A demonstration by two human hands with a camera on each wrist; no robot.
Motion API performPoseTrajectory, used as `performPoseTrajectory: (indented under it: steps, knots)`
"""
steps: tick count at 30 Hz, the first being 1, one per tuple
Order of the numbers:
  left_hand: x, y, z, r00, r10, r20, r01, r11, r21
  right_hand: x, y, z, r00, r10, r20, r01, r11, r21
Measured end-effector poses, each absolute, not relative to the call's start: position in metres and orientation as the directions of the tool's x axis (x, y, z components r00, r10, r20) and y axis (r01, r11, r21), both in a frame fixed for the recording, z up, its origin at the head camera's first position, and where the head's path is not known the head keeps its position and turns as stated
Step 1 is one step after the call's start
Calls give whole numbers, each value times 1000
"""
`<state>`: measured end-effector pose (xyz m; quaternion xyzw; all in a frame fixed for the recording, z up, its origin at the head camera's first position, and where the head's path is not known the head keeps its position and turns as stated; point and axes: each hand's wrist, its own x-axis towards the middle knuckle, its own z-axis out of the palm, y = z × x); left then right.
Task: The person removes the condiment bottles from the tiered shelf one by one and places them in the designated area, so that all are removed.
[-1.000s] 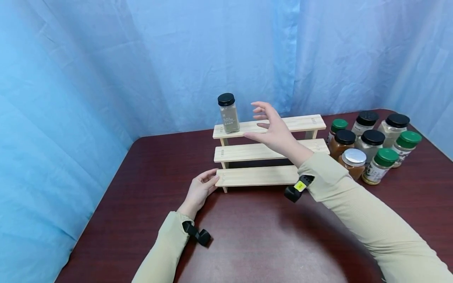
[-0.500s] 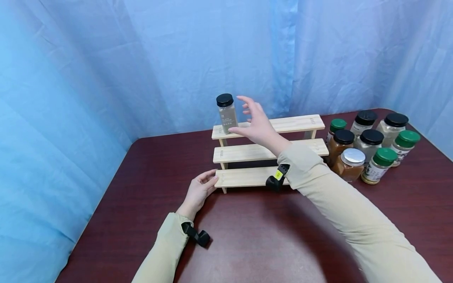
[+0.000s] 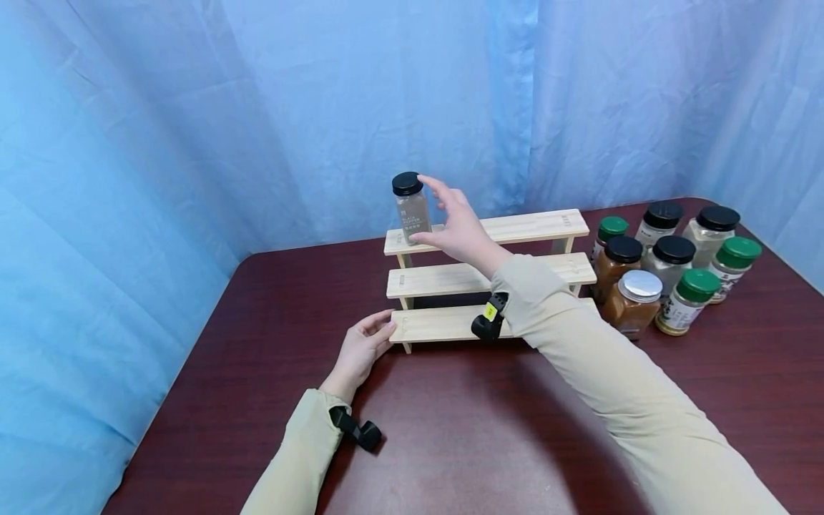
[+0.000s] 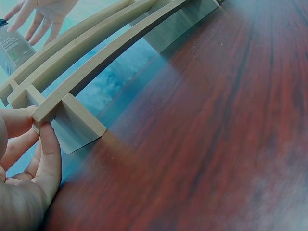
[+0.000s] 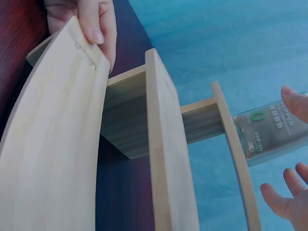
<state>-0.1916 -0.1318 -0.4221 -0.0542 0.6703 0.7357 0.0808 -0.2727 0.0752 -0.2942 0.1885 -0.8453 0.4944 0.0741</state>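
Observation:
A three-tier wooden shelf rack (image 3: 438, 325) stands on the table. My left hand (image 3: 356, 354) pinches the left end of its lowest board, thumb on top and fingers beneath, as the left wrist view also shows. On the left end of the top board stands a clear spice jar (image 3: 412, 213) with a black lid and a black pepper label. My right hand (image 3: 460, 227) is at the jar's right side, thumb across its lower front and index fingertip by the lid. In the right wrist view the other fingers (image 5: 276, 201) are spread, apart from the jar (image 5: 267, 132).
Several spice jars stand at the rack's right end: a silver-lidded jar (image 3: 634, 307), black-lidded jars (image 3: 672, 259) and green-lidded jars (image 3: 684, 304). A blue curtain (image 3: 360, 107) hangs behind the dark red table (image 3: 290, 300).
My right hand has moved left along the top board to the black pepper jar, its thumb now overlapping the jar's front. The left hand stays on the lowest board.

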Motion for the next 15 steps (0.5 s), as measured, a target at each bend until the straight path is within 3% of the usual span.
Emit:
performPoseTrajectory:
  steps: [15]
  knots:
    - [-192,-131,-421,-982,31,-187,-190,-101,977,-278,61,-306,-894,-223,389,-448,448,-774]
